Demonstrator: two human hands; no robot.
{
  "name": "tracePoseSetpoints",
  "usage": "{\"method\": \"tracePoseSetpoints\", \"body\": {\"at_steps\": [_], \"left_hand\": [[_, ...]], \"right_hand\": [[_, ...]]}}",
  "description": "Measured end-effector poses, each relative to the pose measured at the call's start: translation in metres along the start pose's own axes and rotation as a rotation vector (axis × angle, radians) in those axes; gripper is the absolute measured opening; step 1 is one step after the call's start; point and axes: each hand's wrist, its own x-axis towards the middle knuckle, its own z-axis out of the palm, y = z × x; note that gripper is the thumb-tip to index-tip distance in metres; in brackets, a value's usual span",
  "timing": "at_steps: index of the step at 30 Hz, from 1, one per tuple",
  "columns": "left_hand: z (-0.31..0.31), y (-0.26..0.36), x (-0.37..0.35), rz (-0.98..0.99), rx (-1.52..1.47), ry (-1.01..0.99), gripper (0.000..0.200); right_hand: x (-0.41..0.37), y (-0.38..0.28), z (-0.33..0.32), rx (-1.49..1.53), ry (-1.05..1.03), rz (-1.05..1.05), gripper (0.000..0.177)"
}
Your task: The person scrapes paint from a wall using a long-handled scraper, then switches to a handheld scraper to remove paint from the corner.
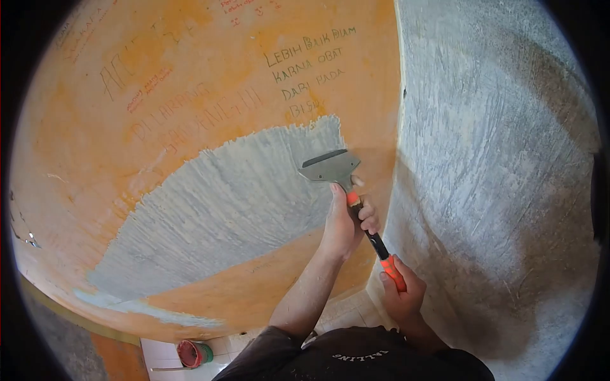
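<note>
Both my hands grip one long-handled wall scraper (330,167), its wide grey metal head tilted close to the wall. My left hand (346,222) wraps the upper handle just below the head, with the thumb laid along it. Lower down, my right hand (404,293) is closed around the orange end grip. Behind the blade, a rough grey scraped patch (216,209) spreads across the orange painted wall (210,76). The blade overlaps the upper right part of this patch, near its ragged paint edge.
Handwriting in dark and red ink (311,70) covers the orange paint above. A grey, streaked side wall (489,159) meets it at a corner on the right. On the tiled floor (222,346) below stands a small red and green bucket (196,354).
</note>
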Motion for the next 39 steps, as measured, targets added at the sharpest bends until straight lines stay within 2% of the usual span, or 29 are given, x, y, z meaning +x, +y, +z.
{"method": "tracePoseSetpoints", "body": {"at_steps": [2,4,8,14,19,24,32,36,39], "left_hand": [[0.0,-0.001,0.001,-0.015,-0.009,0.014,0.053],[0.002,0.007,0.008,0.012,-0.002,-0.087,0.053],[-0.002,-0.008,0.0,0.011,-0.065,0.002,0.055],[0.004,0.012,0.017,0.007,-0.067,-0.086,0.055],[0.001,0.001,0.009,0.01,-0.036,-0.055,0.055],[0.007,0.006,0.009,-0.01,-0.073,-0.055,0.054],[0.02,0.019,0.012,0.014,-0.103,-0.042,0.056],[0.008,0.004,0.007,0.031,-0.049,-0.064,0.056],[0.018,0.015,0.013,0.027,-0.087,-0.057,0.056]], "right_hand": [[0.009,-0.005,-0.002,-0.037,0.0,-0.008,0.038],[0.011,-0.008,-0.007,-0.078,-0.026,-0.01,0.038],[0.009,0.0,-0.014,-0.074,-0.05,0.0,0.037],[0.026,-0.007,-0.012,-0.1,-0.055,-0.045,0.039],[0.017,-0.003,-0.012,-0.105,-0.045,-0.076,0.04],[0.024,-0.012,-0.02,-0.1,-0.097,0.005,0.041],[0.037,-0.024,-0.026,-0.105,-0.096,-0.01,0.04],[0.023,-0.014,-0.024,-0.097,-0.088,-0.029,0.039],[0.043,-0.025,-0.022,-0.088,-0.077,0.025,0.039]]}}
